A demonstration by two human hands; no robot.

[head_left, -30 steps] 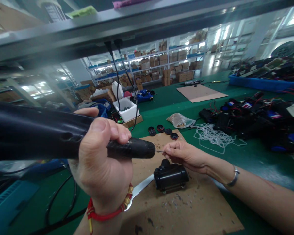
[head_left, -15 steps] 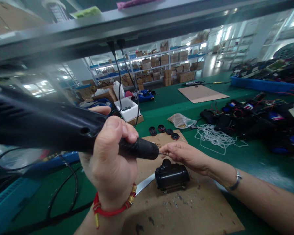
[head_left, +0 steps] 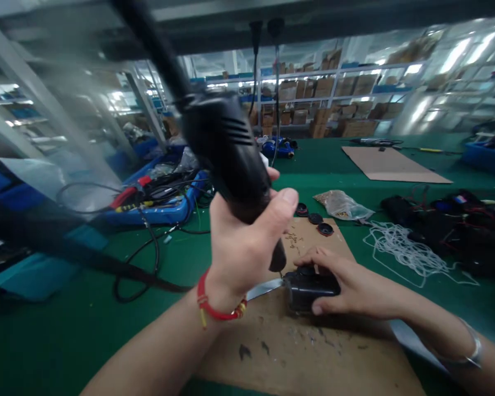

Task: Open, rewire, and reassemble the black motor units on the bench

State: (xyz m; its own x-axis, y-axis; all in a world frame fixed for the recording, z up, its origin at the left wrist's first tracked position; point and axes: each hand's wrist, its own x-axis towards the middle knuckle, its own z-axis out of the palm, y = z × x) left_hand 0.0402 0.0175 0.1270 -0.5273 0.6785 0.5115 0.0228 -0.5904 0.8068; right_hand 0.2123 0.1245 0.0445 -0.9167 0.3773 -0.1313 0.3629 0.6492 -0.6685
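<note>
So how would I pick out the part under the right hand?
On the green table lies a brown cardboard mat. Near its middle, under the right hand, sits a small black part. Unlike the round caps behind, it is boxy, just below the screwdriver.

the left hand (head_left: 241, 250) is gripping a black electric screwdriver (head_left: 226, 157) tilted over a small black box (head_left: 303, 291), which the right hand (head_left: 355, 286) is steadying on a cardboard sheet (head_left: 313, 357).

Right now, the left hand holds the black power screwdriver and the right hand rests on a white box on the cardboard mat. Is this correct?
No: the box under the right hand is black, not white, as the head view shows. The left hand does hold the power screwdriver, and the box sits on the cardboard mat.
</note>
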